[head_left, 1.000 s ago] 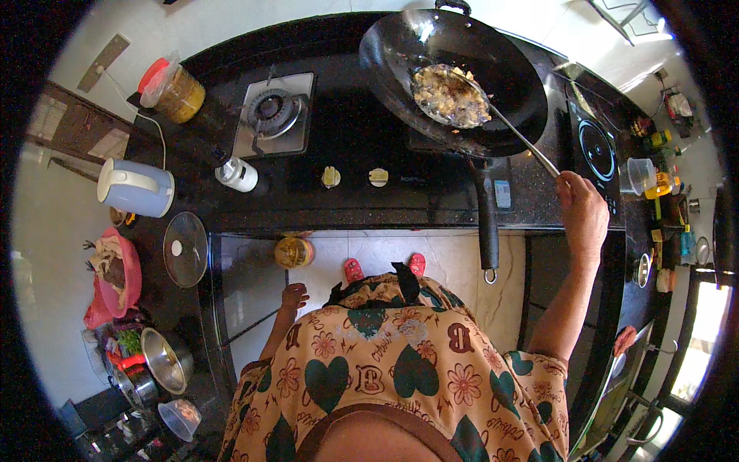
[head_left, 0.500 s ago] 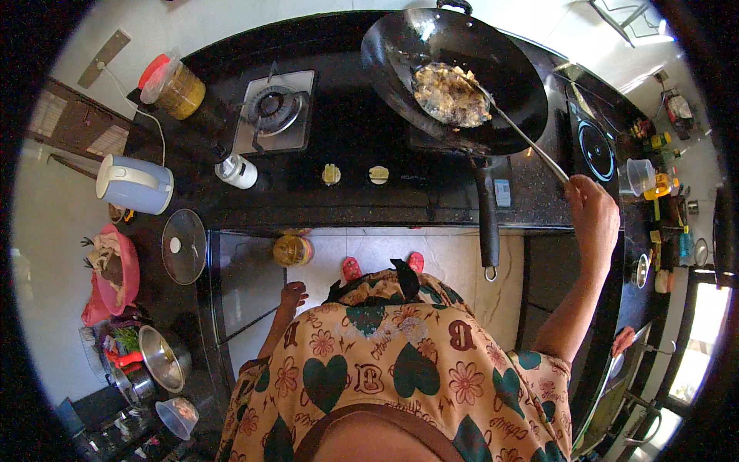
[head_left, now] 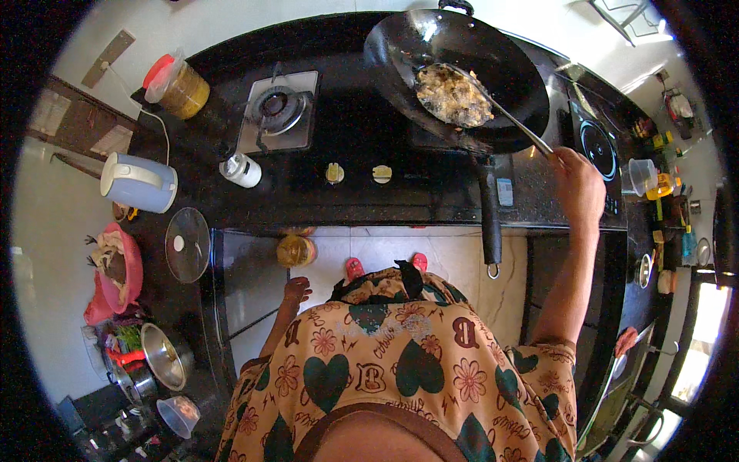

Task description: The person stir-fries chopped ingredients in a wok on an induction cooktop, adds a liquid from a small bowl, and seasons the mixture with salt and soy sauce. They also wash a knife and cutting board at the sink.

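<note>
My right hand [head_left: 579,185] is closed round the end of a long-handled metal cooking utensil [head_left: 517,122]. Its shaft slopes down into a large black wok [head_left: 512,81] on the right side of the stove. Browned pieces of food in bubbling oil [head_left: 454,96] fill the wok's bottom and hide the utensil's head. Toward me points the wok's black handle [head_left: 490,219], with no hand on it. My left hand [head_left: 297,291] hangs low in front of the counter, its fingers loosely bent and a little apart, holding nothing.
An unused gas burner [head_left: 279,110] lies left of the wok, with two stove knobs [head_left: 381,174] in front. Further left stand a lidded jar [head_left: 185,91], a white bottle [head_left: 242,171], a kettle [head_left: 138,183] and a glass lid [head_left: 187,245]. An induction cooker [head_left: 599,150] sits at right.
My right hand has moved left and slightly away from me, and the utensil has shifted further across the food. My left hand hangs much as before.
</note>
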Demonstrator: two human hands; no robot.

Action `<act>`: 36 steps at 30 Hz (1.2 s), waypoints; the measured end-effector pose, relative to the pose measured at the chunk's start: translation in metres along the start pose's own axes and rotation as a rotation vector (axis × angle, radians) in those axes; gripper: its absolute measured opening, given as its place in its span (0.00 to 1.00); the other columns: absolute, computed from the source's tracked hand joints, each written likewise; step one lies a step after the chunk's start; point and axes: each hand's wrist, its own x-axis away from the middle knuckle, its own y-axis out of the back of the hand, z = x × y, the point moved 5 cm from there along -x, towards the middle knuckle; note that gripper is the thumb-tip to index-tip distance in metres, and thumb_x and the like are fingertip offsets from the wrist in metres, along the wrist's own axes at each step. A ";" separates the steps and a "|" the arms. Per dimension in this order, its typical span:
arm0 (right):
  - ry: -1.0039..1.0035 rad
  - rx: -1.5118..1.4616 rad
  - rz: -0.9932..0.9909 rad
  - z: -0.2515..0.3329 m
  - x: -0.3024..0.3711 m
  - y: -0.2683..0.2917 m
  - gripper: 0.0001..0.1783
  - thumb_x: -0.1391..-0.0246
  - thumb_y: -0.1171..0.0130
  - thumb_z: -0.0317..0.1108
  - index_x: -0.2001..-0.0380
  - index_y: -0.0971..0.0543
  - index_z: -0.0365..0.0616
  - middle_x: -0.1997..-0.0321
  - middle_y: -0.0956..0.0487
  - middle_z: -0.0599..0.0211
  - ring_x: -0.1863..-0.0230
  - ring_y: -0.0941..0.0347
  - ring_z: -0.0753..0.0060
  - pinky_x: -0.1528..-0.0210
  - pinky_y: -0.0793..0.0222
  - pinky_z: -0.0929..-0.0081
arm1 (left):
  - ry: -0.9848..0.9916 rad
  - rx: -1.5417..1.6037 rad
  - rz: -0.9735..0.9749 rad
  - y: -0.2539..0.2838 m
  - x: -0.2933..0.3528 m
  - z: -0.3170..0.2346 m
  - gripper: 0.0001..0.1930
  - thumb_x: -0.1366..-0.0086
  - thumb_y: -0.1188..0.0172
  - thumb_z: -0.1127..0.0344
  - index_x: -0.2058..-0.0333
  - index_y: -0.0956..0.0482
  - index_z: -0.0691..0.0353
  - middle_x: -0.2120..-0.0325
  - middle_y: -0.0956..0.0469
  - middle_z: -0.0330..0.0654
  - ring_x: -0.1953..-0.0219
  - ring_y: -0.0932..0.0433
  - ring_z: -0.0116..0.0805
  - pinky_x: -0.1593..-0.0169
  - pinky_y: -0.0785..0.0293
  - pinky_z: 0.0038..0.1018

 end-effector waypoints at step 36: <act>-0.032 -0.427 0.116 -0.017 0.037 0.017 0.08 0.45 0.39 0.33 0.63 0.19 0.41 0.69 0.17 0.63 0.70 0.21 0.72 0.66 0.28 0.76 | -1.394 -0.212 -1.018 -0.141 0.187 -0.294 0.29 0.41 0.35 0.71 0.43 0.37 0.64 0.51 0.30 0.48 0.58 0.28 0.32 0.53 0.28 0.27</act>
